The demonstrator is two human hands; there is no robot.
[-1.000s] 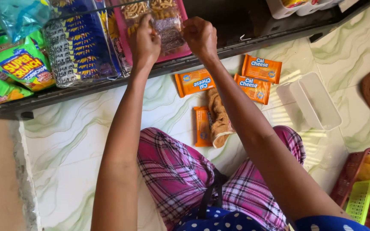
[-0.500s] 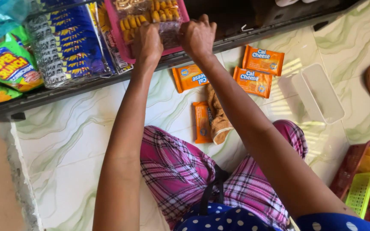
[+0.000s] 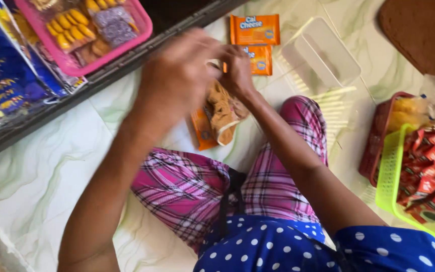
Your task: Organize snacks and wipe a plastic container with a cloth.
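Observation:
My left hand [image 3: 177, 75] is blurred above the pale marble floor, its fingers reaching toward my right hand [image 3: 238, 70]. The two hands meet just over my bare foot [image 3: 222, 108] and next to an orange snack packet [image 3: 263, 60], which my right hand partly covers. A second orange packet [image 3: 255, 29] lies flat beyond it. A third [image 3: 201, 132] is tucked under my foot. Whether either hand grips anything is hidden by blur and by the hands themselves. My pink plaid trouser legs [image 3: 187, 186] fill the middle.
A pink tray [image 3: 143, 26] of small snacks sits on a dark shelf at top left beside blue packets [image 3: 6, 75]. A clear plastic box [image 3: 323, 50] lies at the right. A lime basket [image 3: 391, 176] with red packets, a red basket [image 3: 376, 138] and a brown mat [image 3: 424, 30] stand further right.
Both hands have left the pink tray on the shelf and come down to the orange packets by my foot. The view has tilted down and to the right.

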